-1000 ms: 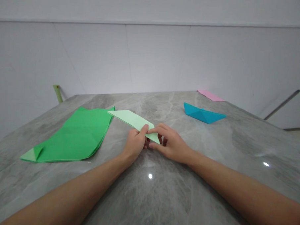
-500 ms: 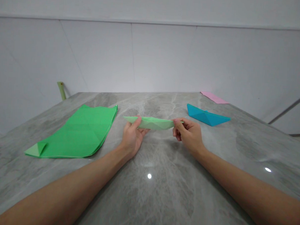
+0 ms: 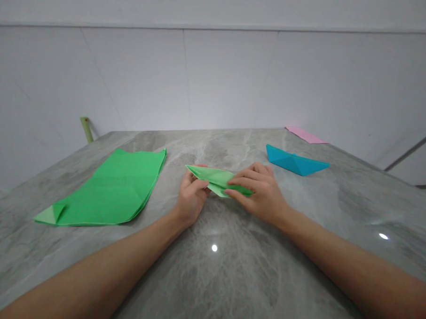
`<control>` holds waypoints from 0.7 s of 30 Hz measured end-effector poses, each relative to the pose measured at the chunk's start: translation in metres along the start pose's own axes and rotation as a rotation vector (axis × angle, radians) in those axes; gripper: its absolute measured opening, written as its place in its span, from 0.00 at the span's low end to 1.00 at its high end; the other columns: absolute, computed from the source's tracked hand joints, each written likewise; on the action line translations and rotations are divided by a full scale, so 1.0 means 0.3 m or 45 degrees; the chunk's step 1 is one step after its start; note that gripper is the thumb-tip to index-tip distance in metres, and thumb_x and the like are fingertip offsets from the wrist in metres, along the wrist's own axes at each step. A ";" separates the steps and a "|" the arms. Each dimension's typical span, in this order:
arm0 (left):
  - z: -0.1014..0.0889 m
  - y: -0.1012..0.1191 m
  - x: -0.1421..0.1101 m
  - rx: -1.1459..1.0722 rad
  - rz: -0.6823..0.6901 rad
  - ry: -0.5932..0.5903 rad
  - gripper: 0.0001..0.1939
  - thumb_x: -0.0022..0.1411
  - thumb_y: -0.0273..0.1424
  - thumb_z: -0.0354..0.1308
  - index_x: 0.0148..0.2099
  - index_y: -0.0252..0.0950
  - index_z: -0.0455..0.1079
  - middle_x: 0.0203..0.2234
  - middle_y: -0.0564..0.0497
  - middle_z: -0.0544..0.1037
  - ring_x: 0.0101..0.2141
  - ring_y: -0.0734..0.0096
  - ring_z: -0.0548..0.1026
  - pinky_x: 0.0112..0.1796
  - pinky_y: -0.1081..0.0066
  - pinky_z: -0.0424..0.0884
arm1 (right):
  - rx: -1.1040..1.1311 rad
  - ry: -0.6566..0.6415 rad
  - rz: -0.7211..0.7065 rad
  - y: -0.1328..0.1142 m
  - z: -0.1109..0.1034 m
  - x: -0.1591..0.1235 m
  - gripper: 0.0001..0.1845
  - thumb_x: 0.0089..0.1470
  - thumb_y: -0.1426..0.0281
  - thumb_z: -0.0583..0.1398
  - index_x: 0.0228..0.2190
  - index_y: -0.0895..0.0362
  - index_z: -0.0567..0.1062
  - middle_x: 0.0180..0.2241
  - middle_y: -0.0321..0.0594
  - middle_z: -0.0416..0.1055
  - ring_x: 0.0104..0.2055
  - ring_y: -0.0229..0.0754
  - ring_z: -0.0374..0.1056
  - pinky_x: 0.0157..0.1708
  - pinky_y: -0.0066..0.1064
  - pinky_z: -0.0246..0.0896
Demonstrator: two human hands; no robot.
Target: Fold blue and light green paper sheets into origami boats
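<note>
Left hand (image 3: 192, 198) closed narrowly on the near-left end of a folded green paper strip (image 3: 216, 180), fingers curled around the edge, thumb on top. Right hand (image 3: 259, 192) lies across the other end, fingers spread over the fold, thumb tucked beneath: a light pinch, not a crush. The two hands are just apart, with the strip bridging them, held slightly above a grey marble table (image 3: 264, 274) or barely touching it; the contact underneath is hidden.

Strip is layered and tapers to a point at the far left, pale green on one face, deeper green within. Likely very light, thin and soft, with some stiffness along its creases. Best held flat by the folded edges; the loose pointed tips would bend easily.

Left of the strip and just beyond the left hand: a large green paper sheet (image 3: 116, 188), creased and flat, with a small folded corner flap (image 3: 53, 212). Beyond the strip to the right: a blue paper boat (image 3: 294, 162). Farther beyond, at the table's far edge: a pink paper sheet (image 3: 304, 134). Well beyond to the left, past the table edge: an olive-green strip (image 3: 86, 129).

Count: two hands; one each of the other pieces.
</note>
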State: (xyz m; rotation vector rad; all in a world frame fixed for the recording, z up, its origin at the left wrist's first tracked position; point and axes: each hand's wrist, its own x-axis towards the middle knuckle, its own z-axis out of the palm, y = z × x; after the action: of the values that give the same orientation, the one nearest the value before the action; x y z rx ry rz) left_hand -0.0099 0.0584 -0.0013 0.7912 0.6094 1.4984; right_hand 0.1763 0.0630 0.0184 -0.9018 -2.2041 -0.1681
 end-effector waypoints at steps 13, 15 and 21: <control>0.011 0.011 -0.026 0.065 -0.079 -0.240 0.22 0.46 0.26 0.61 0.46 0.38 0.67 0.44 0.47 0.75 0.48 0.57 0.73 0.50 0.57 0.65 | -0.021 0.003 0.243 0.129 -0.001 0.008 0.07 0.50 0.66 0.66 0.23 0.54 0.81 0.38 0.44 0.74 0.39 0.45 0.64 0.43 0.40 0.57; 0.010 0.016 -0.024 0.062 -0.130 -0.192 0.24 0.46 0.27 0.62 0.48 0.39 0.66 0.48 0.45 0.73 0.51 0.55 0.72 0.53 0.56 0.63 | -0.168 0.088 0.548 0.211 -0.027 0.009 0.07 0.48 0.65 0.66 0.23 0.55 0.81 0.44 0.47 0.73 0.43 0.50 0.65 0.45 0.45 0.58; -0.005 0.012 -0.012 0.062 -0.174 -0.116 0.23 0.48 0.28 0.62 0.48 0.37 0.65 0.47 0.43 0.73 0.50 0.55 0.73 0.54 0.56 0.62 | -0.620 -0.067 1.158 0.379 -0.117 -0.017 0.13 0.48 0.59 0.64 0.31 0.53 0.83 0.51 0.52 0.70 0.56 0.65 0.59 0.49 0.64 0.49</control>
State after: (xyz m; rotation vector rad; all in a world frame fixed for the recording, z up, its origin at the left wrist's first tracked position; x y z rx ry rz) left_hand -0.0134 0.0546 0.0000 0.8338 0.6212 1.3203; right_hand 0.2734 0.1318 0.0236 -2.0908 -1.6038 -0.2396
